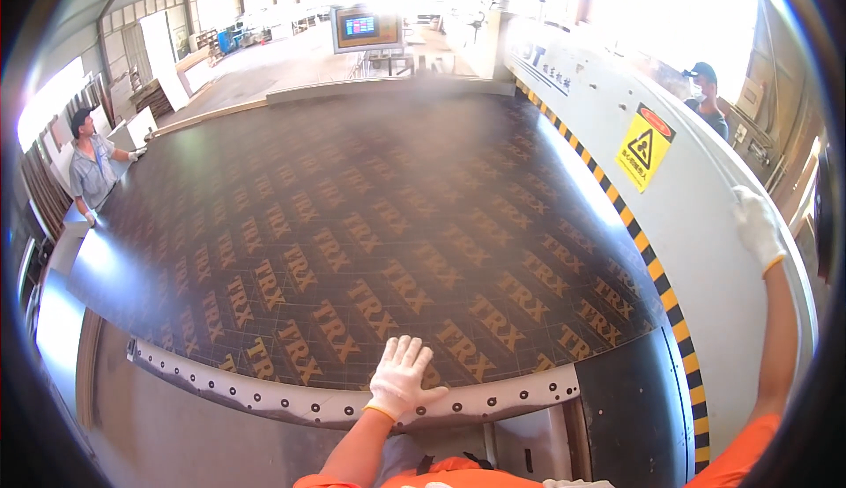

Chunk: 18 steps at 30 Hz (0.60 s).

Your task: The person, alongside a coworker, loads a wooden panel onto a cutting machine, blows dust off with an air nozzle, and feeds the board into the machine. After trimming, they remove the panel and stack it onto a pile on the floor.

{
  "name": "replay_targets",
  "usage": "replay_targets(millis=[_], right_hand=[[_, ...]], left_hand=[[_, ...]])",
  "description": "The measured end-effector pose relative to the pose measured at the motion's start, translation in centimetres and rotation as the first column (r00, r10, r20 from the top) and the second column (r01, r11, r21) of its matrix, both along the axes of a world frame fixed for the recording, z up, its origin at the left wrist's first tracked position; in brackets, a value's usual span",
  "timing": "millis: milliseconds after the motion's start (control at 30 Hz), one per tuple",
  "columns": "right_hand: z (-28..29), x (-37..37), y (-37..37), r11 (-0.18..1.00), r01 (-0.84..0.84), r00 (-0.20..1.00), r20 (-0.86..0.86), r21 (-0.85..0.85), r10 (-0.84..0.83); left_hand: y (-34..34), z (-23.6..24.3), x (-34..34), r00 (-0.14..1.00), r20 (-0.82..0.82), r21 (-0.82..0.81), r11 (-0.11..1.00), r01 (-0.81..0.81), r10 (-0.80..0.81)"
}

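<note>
My left hand [405, 379], in a white knitted glove, lies flat with spread fingers on the near edge of a large dark panel [352, 224] covered in repeated gold lettering. Under that edge runs a pale metal rail [264, 397] with a row of round holes. My right hand [760, 228], gloved the same way, reaches far right and rests against the upper part of the machine's long white housing [705, 250]. Its fingers look stretched out, with nothing held in them. The panel lies flat and extends up to the housing's striped lower edge.
Black-and-yellow striping [648, 250] and a yellow warning sign [645, 149] mark the housing. At the far left a co-worker [92, 166] touches the panel's edge. Another person [708, 100] stands behind the housing. A control screen [367, 28] stands beyond the panel's far side.
</note>
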State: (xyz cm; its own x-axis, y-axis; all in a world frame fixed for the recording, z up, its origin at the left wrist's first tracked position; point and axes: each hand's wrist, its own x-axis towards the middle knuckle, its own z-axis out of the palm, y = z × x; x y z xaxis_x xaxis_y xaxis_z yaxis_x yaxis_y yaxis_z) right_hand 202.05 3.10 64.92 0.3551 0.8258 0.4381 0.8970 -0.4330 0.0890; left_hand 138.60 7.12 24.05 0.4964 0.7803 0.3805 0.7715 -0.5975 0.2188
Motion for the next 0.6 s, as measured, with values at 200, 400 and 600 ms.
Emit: replay_targets(millis=[200,400,600], right_hand=[[-9.8,-17.8,15.9,0.717,-0.612,0.695,-0.205,0.335,0.689],[-14.2,-33.9,28.4,0.854,-0.424,0.133,-0.912,0.301,0.388],[-16.5,-38.1,35.7,0.842,-0.446,0.083,-0.923,0.303,0.376]], left_hand=[[0.3,0.0,-0.2,1.000,-0.024,-0.033,0.999,-0.004,0.003],[0.8,0.3,-0.4,1.000,0.029,-0.066,0.998,0.010,-0.008],[1.4,0.5,-0.5,0.996,0.082,-0.061,0.998,0.023,-0.018]])
